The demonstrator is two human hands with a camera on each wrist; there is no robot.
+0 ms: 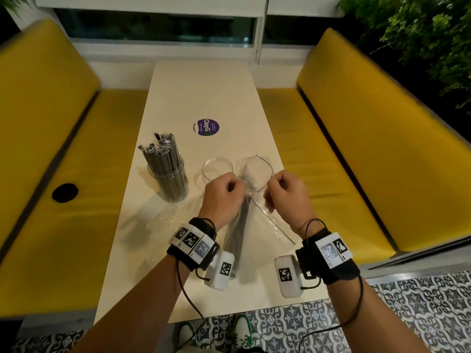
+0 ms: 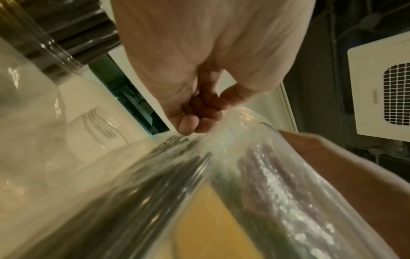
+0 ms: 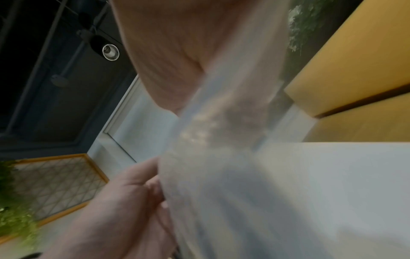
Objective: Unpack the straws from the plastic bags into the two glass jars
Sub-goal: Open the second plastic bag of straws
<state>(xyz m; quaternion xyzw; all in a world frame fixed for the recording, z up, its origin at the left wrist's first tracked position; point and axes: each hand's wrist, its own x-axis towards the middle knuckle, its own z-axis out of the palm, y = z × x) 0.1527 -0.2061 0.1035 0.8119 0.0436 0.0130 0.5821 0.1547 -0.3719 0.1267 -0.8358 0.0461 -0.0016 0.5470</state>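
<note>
A clear plastic bag (image 1: 254, 174) of dark wrapped straws (image 1: 240, 230) is held up over the white table (image 1: 229, 98). My left hand (image 1: 224, 192) pinches the left edge of the bag's mouth, and my right hand (image 1: 283, 193) pinches the right edge, with the mouth spread apart between them. An empty glass jar (image 1: 217, 168) stands just behind my left hand. A second glass jar (image 1: 169, 178), packed with wrapped straws, stands at the left. In the left wrist view, my curled fingers (image 2: 190, 122) grip the bag film (image 2: 255, 157). The right wrist view shows blurred bag film (image 3: 221, 140) over my right hand.
An empty crumpled plastic bag (image 1: 163, 217) lies on the table near the full jar. A round purple sticker (image 1: 207, 127) sits mid-table. Yellow benches (image 1: 356, 149) flank the table on both sides. A patterned tile floor (image 1: 407, 314) lies below.
</note>
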